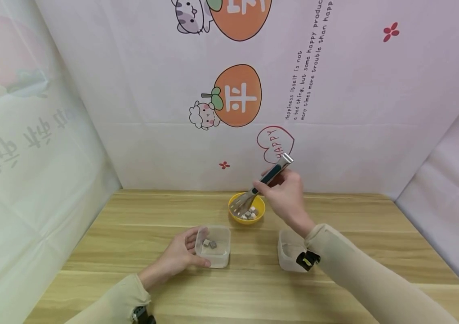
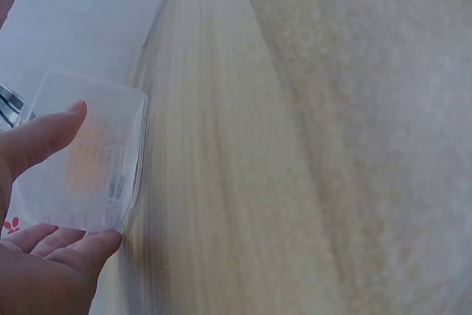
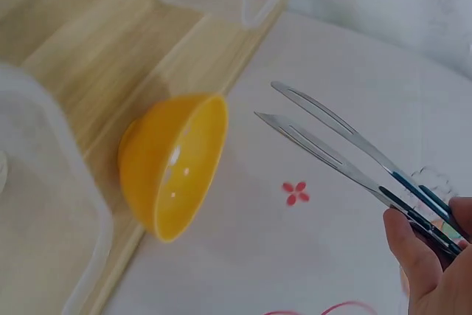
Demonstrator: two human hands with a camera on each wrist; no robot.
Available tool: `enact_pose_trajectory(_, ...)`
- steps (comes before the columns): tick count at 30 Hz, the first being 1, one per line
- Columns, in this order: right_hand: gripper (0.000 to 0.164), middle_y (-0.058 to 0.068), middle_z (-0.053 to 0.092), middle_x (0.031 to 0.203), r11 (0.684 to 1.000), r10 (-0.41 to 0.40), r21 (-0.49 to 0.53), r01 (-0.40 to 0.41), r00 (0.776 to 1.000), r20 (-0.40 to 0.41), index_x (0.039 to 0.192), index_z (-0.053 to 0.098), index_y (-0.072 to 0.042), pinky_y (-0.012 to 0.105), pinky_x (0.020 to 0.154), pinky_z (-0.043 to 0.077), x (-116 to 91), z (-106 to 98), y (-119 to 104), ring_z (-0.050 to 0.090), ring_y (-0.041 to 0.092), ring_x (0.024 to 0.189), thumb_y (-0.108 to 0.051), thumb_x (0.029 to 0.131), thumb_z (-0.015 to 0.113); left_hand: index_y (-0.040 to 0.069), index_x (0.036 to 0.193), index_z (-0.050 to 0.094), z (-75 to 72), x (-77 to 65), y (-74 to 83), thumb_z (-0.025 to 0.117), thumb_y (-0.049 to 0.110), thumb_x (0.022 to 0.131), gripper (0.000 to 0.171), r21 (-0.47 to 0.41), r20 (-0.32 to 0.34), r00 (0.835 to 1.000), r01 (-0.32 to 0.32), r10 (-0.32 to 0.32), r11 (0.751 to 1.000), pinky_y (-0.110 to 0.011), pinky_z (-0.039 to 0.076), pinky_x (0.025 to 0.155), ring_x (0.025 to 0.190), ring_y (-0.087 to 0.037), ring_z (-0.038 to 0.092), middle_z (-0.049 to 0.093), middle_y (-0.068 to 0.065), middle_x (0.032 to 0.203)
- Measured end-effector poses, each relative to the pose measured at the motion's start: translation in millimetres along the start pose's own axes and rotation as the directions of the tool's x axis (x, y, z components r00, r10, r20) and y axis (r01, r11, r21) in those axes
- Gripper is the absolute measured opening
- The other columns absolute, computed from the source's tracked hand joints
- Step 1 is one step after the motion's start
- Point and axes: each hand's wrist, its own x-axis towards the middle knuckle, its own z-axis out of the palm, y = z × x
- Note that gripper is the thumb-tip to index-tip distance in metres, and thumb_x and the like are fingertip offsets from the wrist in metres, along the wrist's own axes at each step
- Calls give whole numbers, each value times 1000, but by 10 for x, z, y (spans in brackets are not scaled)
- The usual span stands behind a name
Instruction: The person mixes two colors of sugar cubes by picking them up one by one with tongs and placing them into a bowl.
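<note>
My left hand (image 1: 177,253) holds a clear square plastic container (image 1: 219,261) at its left side, thumb at the near corner and fingers along the far side. Two small cubes (image 1: 209,244), one pale and one grey, lie inside it. Metal tongs (image 1: 271,174) with dark grip panels are in my right hand (image 1: 287,195), pinched between thumb and fingers. Their slotted ends overlap a small yellow bowl (image 1: 249,222) in the head view, where several pale and grey cubes (image 1: 251,213) sit. In the right wrist view the tong arms (image 3: 324,154) stand slightly apart, with nothing visible between their tips.
A second clear plastic container (image 1: 285,260) stands below my right forearm, partly hidden by the sleeve and wrist camera. The wood-grain table (image 1: 164,207) ends at a printed white backdrop (image 1: 152,148) just behind the bowl. White sheets (image 1: 43,180) hang at both sides.
</note>
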Motion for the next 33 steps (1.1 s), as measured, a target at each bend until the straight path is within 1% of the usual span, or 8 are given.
enact_pose_trajectory(4,23,9,72,88,1000,-13,-13,14,998,57,102,69,-4,29,67,58,-130,61,-102,68,24,76,-7,87,86,-11,156,35,-3,-4,18,91,-9,70,102,-13,8,1000,-1,1,1000,-43,41,118,145,-47,42,42,-29,159)
enact_pose_trajectory(9,23,6,72,87,998,-59,19,57,992,110,101,70,-5,36,73,55,-249,157,-164,68,22,77,-5,85,86,-11,156,35,-11,-2,23,91,-9,72,101,-18,18,1000,2,-2,1000,-42,41,118,145,-47,42,41,-30,159)
enact_pose_trajectory(12,24,5,72,87,997,-74,35,69,986,149,102,70,-5,36,68,57,-303,223,-178,69,22,77,-4,85,86,-10,156,36,-11,0,21,91,-8,73,100,-17,20,1000,5,-5,1000,-41,43,117,144,-46,44,43,-30,158)
enact_pose_trajectory(16,26,4,71,88,999,-51,27,47,982,184,103,69,-5,32,61,59,-366,318,-171,67,21,78,-4,84,87,-10,156,37,-6,4,20,91,-8,73,100,-14,16,1000,2,-1,1000,-41,45,116,142,-45,47,46,-29,157)
enact_pose_trajectory(18,25,3,70,86,999,-40,17,38,980,197,102,70,-5,31,60,60,-395,365,-159,66,21,77,-4,84,87,-10,156,36,-4,5,17,91,-8,72,101,-13,15,1000,-1,1,1000,-41,45,116,142,-45,47,46,-29,156)
enact_pose_trajectory(24,23,0,69,83,999,-41,-3,43,968,249,98,70,-8,31,61,63,-468,498,-114,66,20,74,-1,84,86,-10,156,36,-7,13,2,92,-7,72,101,-9,16,1000,-3,3,1000,-41,46,116,142,-44,48,45,-30,157)
enact_pose_trajectory(27,23,-3,68,81,998,-48,-32,59,963,264,98,70,-10,29,62,63,-489,556,-74,66,17,72,-1,85,86,-10,157,36,-12,20,-4,92,-6,73,100,-7,20,1000,-4,4,1000,-41,46,116,143,-44,47,44,-29,158)
enact_pose_trajectory(33,24,-3,67,81,996,-60,-41,76,954,295,96,68,-10,28,62,63,-518,636,-15,66,14,72,2,84,86,-10,156,36,-11,31,-7,92,-6,73,100,-16,21,1000,2,-2,1000,-40,45,116,144,-45,45,44,-29,158)
